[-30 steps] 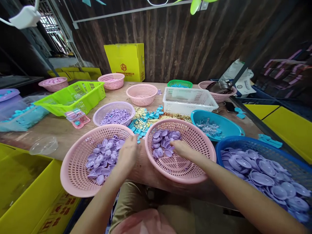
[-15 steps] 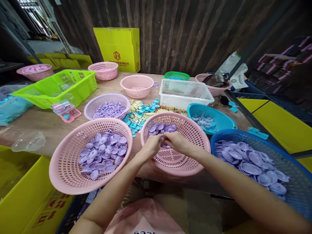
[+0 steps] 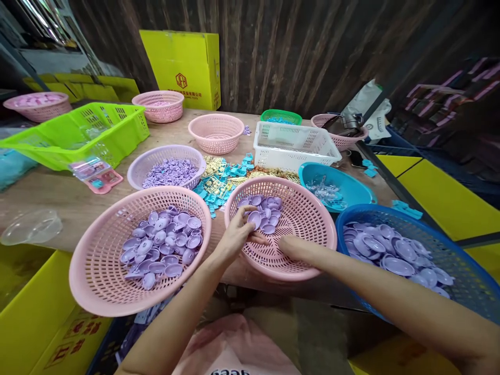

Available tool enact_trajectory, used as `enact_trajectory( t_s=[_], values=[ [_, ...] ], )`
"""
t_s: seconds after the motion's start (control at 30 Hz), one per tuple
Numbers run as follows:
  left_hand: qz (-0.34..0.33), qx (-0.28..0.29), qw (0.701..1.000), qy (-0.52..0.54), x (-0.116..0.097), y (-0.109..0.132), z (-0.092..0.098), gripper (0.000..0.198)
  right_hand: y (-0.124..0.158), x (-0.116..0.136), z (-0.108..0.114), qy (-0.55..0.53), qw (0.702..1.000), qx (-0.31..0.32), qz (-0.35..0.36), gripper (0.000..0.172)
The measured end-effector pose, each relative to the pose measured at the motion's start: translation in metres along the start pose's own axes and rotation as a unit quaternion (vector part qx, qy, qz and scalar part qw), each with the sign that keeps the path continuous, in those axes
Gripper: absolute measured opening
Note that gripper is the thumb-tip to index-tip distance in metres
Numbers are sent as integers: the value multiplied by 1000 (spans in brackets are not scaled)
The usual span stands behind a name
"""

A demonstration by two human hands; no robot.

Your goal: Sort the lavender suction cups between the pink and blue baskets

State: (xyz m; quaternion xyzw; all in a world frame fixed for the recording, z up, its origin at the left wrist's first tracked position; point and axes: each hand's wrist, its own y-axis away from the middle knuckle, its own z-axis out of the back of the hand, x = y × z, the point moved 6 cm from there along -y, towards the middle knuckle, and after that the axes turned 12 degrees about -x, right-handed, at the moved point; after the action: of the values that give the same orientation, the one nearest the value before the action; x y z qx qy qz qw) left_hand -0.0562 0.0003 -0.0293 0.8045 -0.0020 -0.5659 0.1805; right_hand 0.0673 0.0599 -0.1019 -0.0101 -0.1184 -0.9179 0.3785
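– Purple caps [image 3: 265, 208], a small heap of them, at the far side of the middle pink basket [image 3: 308, 229]. Where are the hands?

– Both are inside it. The left hand [image 3: 238, 234] is loosely open, with the thumb and fingers on either side of one cap at the near edge of the heap, touching it. The right hand [image 3: 291, 245] lies on the bare mesh just beside it, apart from the heap, fingers curled under. From this angle I can't tell whether it is clenched on anything.

– And round about?

– Just to the left is a bigger pink basket [image 3: 97, 281], fuller, with caps of the same sort. To the right is a blue basket [image 3: 375, 207] of wider purple dishes [image 3: 394, 260]. Behind them are a teal bowl [image 3: 351, 192] with clear bits in it, a white crate [image 3: 292, 151] and a lilac basket [image 3: 167, 148]. Blue and yellow pieces [image 3: 219, 182] lie loose on the wooden surface [image 3: 78, 203].

– What worries you?

– The near rims. Both pink baskets look to hang over the edge of the surface, towards the lap. I'd judge that a forearm leaning on a rim could tip one and spill caps to the floor.

– Anything else?

– The caps are small, smooth and domed. A slack pinch could let one skid from the fingers and over the low rim. The three purple lots also sit close together, so a stray piece could land in the wrong basket and be hard to spot.
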Motion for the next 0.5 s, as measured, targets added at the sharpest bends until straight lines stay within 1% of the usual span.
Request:
enact_trajectory(
  t_s=[0.07,0.1,0.2,0.27,0.37,0.5],
  values=[
    [11,21,999,22,2,5,-3,46,1,0,-1,28,999,40,15,20],
    [13,23,999,31,3,7,-3,46,3,-1,-2,47,996,69,22,21],
    [2,16,999,38,3,11,-3,36,6,-6,-3,91,986,133,31,23],
    [-14,11,999,28,3,13,-3,34,6,-8,-4,114,980,158,32,25],
    [-50,-3,999,10,2,14,-3,31,5,-7,-3,129,977,164,35,23],
    [-85,-22,996,3,4,14,-1,25,6,-4,0,114,983,140,31,20]
  ],
)
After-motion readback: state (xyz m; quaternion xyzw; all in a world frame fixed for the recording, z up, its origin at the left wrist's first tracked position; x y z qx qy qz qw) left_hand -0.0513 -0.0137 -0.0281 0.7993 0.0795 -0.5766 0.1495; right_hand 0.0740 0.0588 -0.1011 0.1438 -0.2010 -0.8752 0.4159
